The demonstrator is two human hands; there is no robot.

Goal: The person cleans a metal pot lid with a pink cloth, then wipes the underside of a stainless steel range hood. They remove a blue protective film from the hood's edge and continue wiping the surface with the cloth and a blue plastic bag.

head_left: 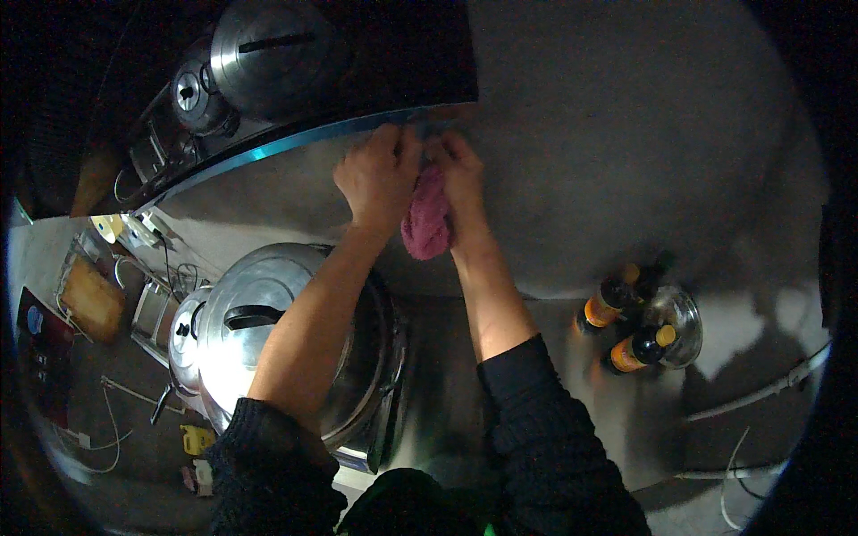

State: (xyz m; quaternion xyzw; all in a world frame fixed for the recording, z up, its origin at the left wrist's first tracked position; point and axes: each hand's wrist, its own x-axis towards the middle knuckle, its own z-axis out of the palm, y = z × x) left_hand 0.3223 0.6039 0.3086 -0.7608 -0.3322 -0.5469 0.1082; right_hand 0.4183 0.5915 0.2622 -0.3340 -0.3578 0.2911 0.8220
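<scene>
Both my hands are raised to the lower edge of a glossy black panel (375, 60), likely a range hood, with a bluish edge strip (268, 149). A crumpled pink cloth (427, 218) hangs between my wrists, its upper end gripped by my right hand (462, 171). Close beside it, my left hand (381, 175) has its fingers curled at the panel's edge. Whether these fingers also pinch the cloth is hidden. Below my left forearm stands a large metal pot with a domed lid (261, 281) and a black lid handle (253, 317).
A smaller lidded metal pot (182, 331) stands left of the large one. Dark bottles (633, 352) with orange labels and yellow caps stand at right beside a shiny bowl (684, 328). A brown board (92, 298) and a sink (153, 311) are far left. The black panel mirrors the pots.
</scene>
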